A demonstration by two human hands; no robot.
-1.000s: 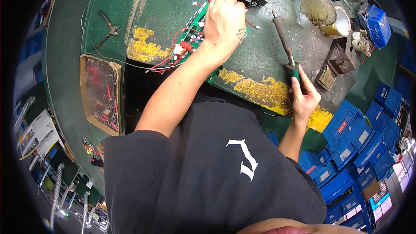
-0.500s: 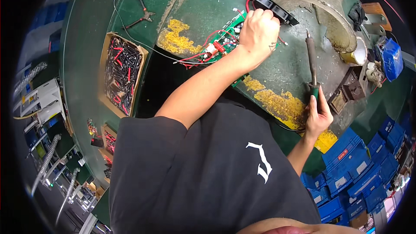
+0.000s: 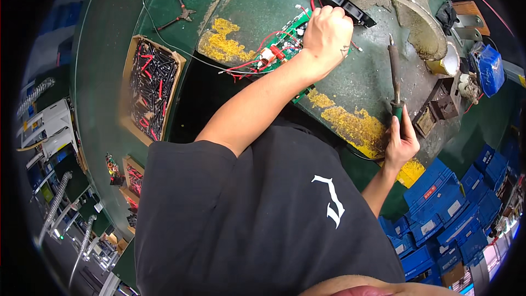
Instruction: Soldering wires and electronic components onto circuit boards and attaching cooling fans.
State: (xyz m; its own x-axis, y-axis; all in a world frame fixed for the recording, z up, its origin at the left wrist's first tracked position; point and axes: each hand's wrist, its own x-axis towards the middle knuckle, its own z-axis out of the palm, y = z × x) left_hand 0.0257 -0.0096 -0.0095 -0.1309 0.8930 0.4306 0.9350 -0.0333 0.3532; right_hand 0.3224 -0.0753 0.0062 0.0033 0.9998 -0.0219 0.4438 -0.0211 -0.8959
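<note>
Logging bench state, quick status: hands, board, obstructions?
Left hand: curled over green circuit board, grip hidden. Right hand: holding soldering iron, tip off board. Left hand blocks part of board.

White letter-like mark (image 3: 336, 208) on black shirt (image 3: 246, 214)

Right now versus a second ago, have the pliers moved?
No; the view shifted, but the pliers keep their spot beside the leftmost yellow paint.

Wired green board (image 3: 289, 38) near soldering iron (image 3: 394, 72)
</note>
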